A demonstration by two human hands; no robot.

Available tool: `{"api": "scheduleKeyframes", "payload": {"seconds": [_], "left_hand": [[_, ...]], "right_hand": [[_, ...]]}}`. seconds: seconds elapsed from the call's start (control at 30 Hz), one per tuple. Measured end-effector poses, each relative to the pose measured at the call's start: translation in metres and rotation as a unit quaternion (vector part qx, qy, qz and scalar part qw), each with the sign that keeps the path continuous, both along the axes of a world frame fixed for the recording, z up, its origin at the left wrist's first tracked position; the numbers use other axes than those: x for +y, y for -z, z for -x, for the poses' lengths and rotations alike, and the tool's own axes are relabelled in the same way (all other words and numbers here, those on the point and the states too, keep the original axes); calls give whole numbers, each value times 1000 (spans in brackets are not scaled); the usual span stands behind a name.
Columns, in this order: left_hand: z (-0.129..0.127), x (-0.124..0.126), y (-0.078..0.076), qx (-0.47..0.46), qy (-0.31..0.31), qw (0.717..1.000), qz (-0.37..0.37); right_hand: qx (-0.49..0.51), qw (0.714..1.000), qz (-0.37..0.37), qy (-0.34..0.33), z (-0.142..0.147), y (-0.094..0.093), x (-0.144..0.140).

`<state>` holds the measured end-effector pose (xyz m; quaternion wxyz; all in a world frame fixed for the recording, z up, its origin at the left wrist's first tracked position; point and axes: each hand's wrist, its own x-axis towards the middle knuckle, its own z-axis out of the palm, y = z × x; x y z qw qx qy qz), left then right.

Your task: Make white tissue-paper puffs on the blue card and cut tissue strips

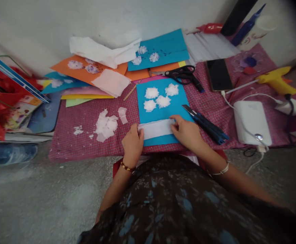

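left hand (132, 144): lower centre of frame, fingers curled down on the left end of the white tissue strip (156, 128), pinning it; beaded bracelet on the wrist.
right hand (185, 130): just right of centre, fingertips pressed on the strip's right end, thumb at its upper edge; thin bangle on the wrist.
white tissue strip: lies flat across the lower part of the blue card (163, 112), centre of frame, held at both ends.
blue card: sits on the red checked cloth (86, 128); four white tissue puffs (161, 96) clustered on its upper half, apart from the strip.
cutter: blue utility knife (205, 123) lies diagonally just right of the right hand, blade end over the card's right edge.
scraps: torn tissue pile (105, 126) left of centre, near the left hand, not touching it.
scissors (184, 75): black, above the card, upper centre.
phone (219, 75): dark screen, upper right.
glue gun (276, 80): yellow, far right.
white box (252, 122): right, cable plugged in.
other cards: orange and blue sheets (160, 49) with puffs, upper centre and upper left by the wall.
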<state>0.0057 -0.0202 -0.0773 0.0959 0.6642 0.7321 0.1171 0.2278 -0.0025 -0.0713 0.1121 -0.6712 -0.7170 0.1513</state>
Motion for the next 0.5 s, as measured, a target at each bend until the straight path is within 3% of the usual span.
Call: {"api": "scheduleKeyframes", "payload": {"seconds": [0.1, 0.2, 0.27, 0.4, 0.5], "left_hand": [[7, -1, -3, -29, 12, 999, -16], [5, -8, -14, -54, 42, 991, -112], [-5, -15, -22, -47, 127, 981, -140], [-30, -25, -24, 15, 358, 931, -66], [-37, -26, -12, 76, 409, 909, -15]], "right_hand": [[4, 1000, -9, -4, -1, 2, 0], [6, 1000, -12, -3, 0, 4, 0], [7, 1000, -8, -1, 0, 4, 0], [8, 1000, -2, -8, 1, 2, 1], [13, 1000, -4, -18, 1, 2, 1]]}}
